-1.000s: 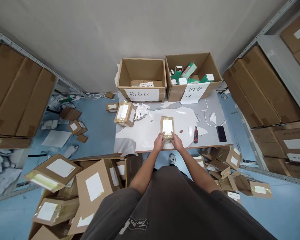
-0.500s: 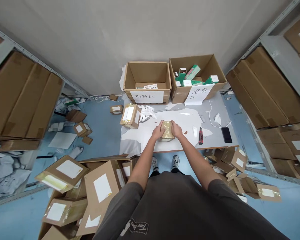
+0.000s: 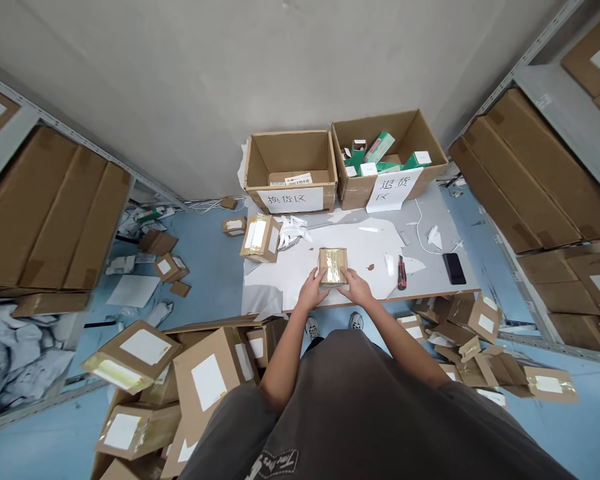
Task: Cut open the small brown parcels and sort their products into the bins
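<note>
A grey wall [image 3: 220,80] backs a worktop [image 3: 441,223] set over a blue floor [image 3: 205,267], between shelves stacked with large brown cartons [image 3: 560,167]. Before me, a person in a dark grey shirt [image 3: 355,407] holds a small taped parcel [image 3: 333,265] over the sheet of white paper [image 3: 370,240] near the worktop's front edge; whether it rests there, I cannot tell. The fingers of the left hand [image 3: 311,289] and right hand [image 3: 357,288] are partly open, gripping its near corners, thumbs on top. To its right lie a red-and-black knife [image 3: 402,273] and a dark phone [image 3: 454,268]; to its left sits a bigger taped box [image 3: 260,238], its white labels too small to read. Handwritten signs front two open cartons behind: 换货区 on the left sign [image 3: 290,199], 退货区 on the right sign [image 3: 395,188], beneath green-and-white packs [image 3: 380,147]. A patch [image 3: 280,461] on the shirt reads "Time", the rest unclear
</note>
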`<state>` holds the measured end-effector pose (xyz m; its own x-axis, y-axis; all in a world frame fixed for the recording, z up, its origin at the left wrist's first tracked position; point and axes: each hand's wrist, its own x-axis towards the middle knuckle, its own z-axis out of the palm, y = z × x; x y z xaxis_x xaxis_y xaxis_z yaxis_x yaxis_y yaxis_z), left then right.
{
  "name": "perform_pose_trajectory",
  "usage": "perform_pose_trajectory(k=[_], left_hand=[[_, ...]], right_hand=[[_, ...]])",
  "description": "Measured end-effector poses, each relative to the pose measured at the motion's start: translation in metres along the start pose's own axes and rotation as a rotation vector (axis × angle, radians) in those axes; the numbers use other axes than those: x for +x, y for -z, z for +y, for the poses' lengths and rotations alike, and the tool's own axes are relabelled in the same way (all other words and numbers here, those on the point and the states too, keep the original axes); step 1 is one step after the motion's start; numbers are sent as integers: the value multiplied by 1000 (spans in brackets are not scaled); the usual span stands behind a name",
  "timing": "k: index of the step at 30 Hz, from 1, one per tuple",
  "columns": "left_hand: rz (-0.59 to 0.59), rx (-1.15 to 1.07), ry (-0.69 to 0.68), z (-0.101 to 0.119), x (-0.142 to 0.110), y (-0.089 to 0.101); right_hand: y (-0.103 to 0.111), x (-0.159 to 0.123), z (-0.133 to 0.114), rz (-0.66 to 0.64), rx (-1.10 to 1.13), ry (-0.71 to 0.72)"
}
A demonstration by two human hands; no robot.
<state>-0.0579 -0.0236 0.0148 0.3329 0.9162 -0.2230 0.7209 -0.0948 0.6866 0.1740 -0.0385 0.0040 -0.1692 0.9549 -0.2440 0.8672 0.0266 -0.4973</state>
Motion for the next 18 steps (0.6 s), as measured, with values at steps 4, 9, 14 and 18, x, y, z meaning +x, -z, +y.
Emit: perform_pose_trajectory(k=[4, 9, 14, 18], left_hand=[[40, 20, 46, 4, -1, -13], [106, -6, -1, 8, 12, 8], [136, -93, 11, 8, 38, 31], [89, -110, 189, 0, 74, 17]], right_hand=[[-15, 1, -2, 22, 17, -30], [11, 16, -9, 121, 54, 78], [41, 47, -8, 150, 68, 94], [33, 85, -2, 78, 71, -16]])
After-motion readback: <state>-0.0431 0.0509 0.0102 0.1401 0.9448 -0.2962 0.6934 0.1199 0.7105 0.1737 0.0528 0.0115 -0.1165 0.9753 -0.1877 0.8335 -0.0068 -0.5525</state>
